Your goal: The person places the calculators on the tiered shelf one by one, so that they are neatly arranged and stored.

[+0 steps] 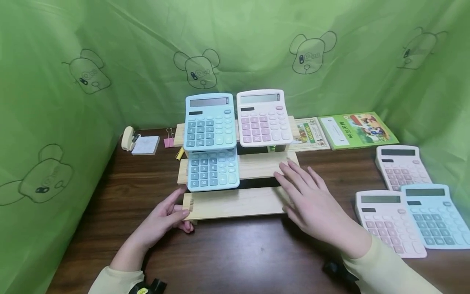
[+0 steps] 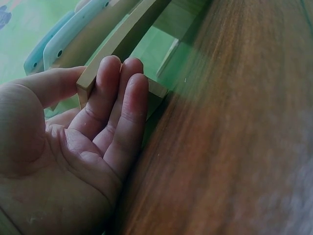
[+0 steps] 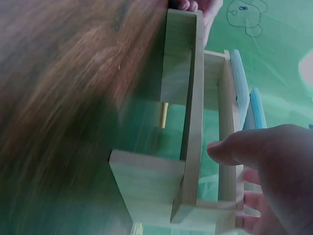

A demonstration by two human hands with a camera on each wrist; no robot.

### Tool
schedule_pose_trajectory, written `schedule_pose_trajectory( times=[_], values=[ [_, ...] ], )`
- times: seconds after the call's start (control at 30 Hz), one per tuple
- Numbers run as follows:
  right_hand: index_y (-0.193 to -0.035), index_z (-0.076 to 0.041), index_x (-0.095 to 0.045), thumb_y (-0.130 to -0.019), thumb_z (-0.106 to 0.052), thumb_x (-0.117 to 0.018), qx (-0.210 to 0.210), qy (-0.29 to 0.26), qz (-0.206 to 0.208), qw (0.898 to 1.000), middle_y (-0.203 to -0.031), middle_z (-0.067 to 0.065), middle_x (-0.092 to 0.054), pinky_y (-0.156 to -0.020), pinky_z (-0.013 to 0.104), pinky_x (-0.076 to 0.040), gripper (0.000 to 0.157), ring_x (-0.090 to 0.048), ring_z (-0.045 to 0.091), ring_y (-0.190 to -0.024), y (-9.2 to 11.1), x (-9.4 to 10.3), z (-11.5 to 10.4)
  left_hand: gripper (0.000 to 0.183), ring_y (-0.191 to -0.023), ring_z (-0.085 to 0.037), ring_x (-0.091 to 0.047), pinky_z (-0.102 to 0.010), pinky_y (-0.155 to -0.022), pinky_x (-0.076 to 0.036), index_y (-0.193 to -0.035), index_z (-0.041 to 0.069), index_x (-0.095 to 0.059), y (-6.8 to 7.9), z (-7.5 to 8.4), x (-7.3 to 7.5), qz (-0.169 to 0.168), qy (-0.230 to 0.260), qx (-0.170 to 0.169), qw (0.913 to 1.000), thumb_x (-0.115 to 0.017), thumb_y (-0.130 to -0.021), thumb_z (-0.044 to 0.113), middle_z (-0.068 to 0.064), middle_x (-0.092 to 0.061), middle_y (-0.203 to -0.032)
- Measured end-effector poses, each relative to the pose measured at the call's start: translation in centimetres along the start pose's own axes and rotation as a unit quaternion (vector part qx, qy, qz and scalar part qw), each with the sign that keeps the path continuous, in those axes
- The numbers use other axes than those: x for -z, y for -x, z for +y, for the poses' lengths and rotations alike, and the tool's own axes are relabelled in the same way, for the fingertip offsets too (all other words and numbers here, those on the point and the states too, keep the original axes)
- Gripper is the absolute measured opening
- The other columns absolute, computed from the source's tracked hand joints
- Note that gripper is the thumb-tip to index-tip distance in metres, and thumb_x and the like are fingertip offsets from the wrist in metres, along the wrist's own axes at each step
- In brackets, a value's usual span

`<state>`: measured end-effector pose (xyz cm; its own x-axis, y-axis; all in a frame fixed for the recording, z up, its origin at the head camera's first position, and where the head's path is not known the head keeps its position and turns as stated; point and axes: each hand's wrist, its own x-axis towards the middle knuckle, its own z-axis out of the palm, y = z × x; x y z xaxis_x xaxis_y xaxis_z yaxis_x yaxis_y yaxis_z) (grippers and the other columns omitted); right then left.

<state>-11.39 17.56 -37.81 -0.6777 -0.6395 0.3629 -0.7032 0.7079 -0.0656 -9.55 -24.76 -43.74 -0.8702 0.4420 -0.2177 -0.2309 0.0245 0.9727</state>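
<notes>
Head view: pale wooden three-tier stand (image 1: 260, 166), centre of dark wood-grain bench (image 1: 242, 253) — left hand (image 1: 169, 216) clamped on its eight-o'clock corner; right hand (image 1: 312, 200), fingers extended, at four o'clock. Left wrist: fingers curled about the stand's end. Right wrist: thumb straight — contact unclear.

Green printed curtain (image 1: 249, 24); dark wooden tabletop (image 1: 238, 257)

Hands (image 1: 312, 206) bare; pale cream sleeves (image 1: 389, 267); black left-wrist device (image 1: 158, 286), yellow marking (image 1: 142, 290); black right-wrist device (image 1: 335, 270).
</notes>
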Motion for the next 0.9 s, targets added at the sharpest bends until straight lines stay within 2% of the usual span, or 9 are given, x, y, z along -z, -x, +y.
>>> schedule_pose_trajectory(
  times=[0.1, 0.23, 0.37, 0.47, 0.73, 0.9],
  values=[
    [-0.152, -0.009, -0.029, -0.082, -0.034, -0.066, -0.010, -0.005, -0.005, 1.000, -0.159, 0.014, -0.020, -0.117, 0.054, -0.008, 0.084, -0.017, 0.036, -0.144, 0.7, 0.2, 0.4, 0.075, -0.078, -0.036, -0.069, -0.055, -0.076, -0.055, -0.155, 0.014, -0.008, 0.1, 0.0, 0.0, 0.003, -0.002, 0.000, 1.0000, -0.057, -0.099, 0.013, -0.036, -0.062, -0.098],
    [-0.153, -0.008, -0.026, -0.081, -0.035, -0.066, -0.037, -0.012, -0.006, 0.999, -0.158, 0.016, -0.019, -0.116, 0.054, -0.014, 0.087, -0.021, 0.038, -0.142, 1.9, 0.7, 1.1, 0.075, -0.078, -0.036, -0.068, -0.055, -0.076, -0.055, -0.155, 0.015, -0.008, 0.1, 0.1, -0.1, 0.002, 0.001, 0.001, 1.0000, -0.057, -0.099, 0.013, -0.037, -0.061, -0.098],
    [-0.154, -0.010, -0.024, -0.079, -0.036, -0.067, -0.074, -0.018, 0.006, 0.997, -0.157, 0.018, -0.022, -0.106, 0.062, -0.028, 0.090, -0.027, 0.041, -0.138, 3.5, 1.2, 2.1, 0.075, -0.079, -0.035, -0.069, -0.054, -0.077, -0.055, -0.155, 0.016, -0.008, 0.1, 0.2, -0.1, 0.003, 0.001, 0.003, 1.0000, -0.057, -0.098, 0.013, -0.036, -0.062, -0.097],
    [-0.154, -0.011, -0.024, -0.078, -0.036, -0.068, -0.103, -0.012, 0.014, 0.995, -0.155, 0.020, -0.023, -0.098, 0.066, -0.033, 0.092, -0.031, 0.045, -0.135, 4.8, 1.4, 2.8, 0.075, -0.079, -0.035, -0.069, -0.054, -0.077, -0.056, -0.155, 0.015, -0.007, 0.1, 0.3, -0.1, 0.000, -0.001, 0.000, 1.0000, -0.057, -0.099, 0.013, -0.036, -0.062, -0.097],
    [-0.153, -0.013, -0.027, -0.073, -0.041, -0.079, -0.175, 0.014, -0.024, 0.984, -0.155, 0.020, -0.022, -0.100, 0.070, -0.023, 0.100, -0.028, 0.049, -0.132, 8.0, 0.9, 3.7, 0.075, -0.078, -0.036, -0.069, -0.054, -0.076, -0.056, -0.156, 0.015, -0.007, 0.1, 0.3, 0.0, -0.003, -0.001, -0.004, 1.0000, -0.056, -0.099, 0.013, -0.037, -0.061, -0.095],
    [-0.152, -0.013, -0.030, -0.072, -0.044, -0.080, -0.204, 0.018, -0.023, 0.978, -0.153, 0.022, -0.026, -0.101, 0.070, -0.022, 0.100, -0.027, 0.049, -0.132, 9.6, 1.0, 4.7, 0.075, -0.078, -0.037, -0.068, -0.055, -0.076, -0.055, -0.156, 0.014, -0.006, 0.1, 0.1, 0.0, -0.005, 0.001, -0.007, 1.0000, -0.055, -0.099, 0.012, -0.037, -0.061, -0.094]
  ],
)
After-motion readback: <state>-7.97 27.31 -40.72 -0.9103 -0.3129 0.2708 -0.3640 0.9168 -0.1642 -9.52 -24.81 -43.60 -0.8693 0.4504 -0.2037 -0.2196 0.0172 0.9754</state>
